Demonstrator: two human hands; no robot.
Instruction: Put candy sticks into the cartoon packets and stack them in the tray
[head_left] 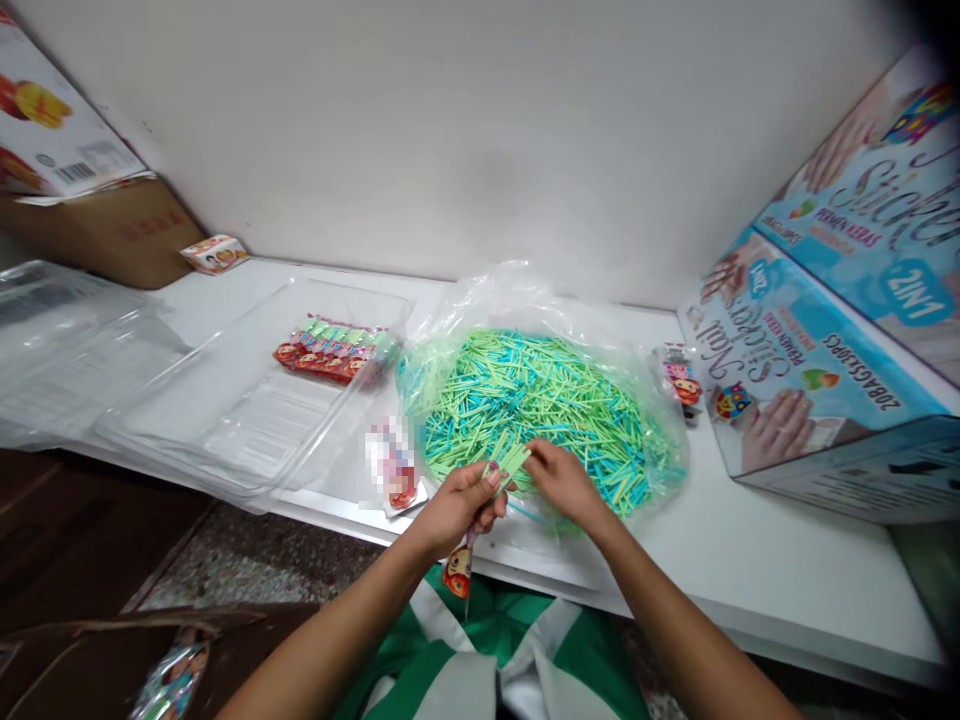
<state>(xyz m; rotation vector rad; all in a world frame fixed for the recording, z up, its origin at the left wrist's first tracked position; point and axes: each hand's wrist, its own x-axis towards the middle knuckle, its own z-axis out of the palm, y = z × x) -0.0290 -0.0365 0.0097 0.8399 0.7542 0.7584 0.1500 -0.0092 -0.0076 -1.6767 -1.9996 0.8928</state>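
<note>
My left hand [466, 505] is closed around a small printed packet [457, 572], whose red-and-orange cartoon end hangs below my fingers. My right hand [564, 482] pinches the ends of several thin light-green sticks [516, 460], which reach across to the left fingers at the top of the packet. Behind both hands a clear plastic bag [510, 285] lies spread wide, with a large heap of green and blue sticks [540, 400] in it. Left of the bag, a flat printed packet [394, 470] rests near the table's front edge.
A clear plastic tray [247, 420] holds a row of filled packets [337, 348]. More clear trays [67, 350] lie further left. Printed blue boxes [810, 370] stand at the right, beside some small packets [681, 378]. Cardboard boxes [97, 235] are at the back left of the white table [750, 570].
</note>
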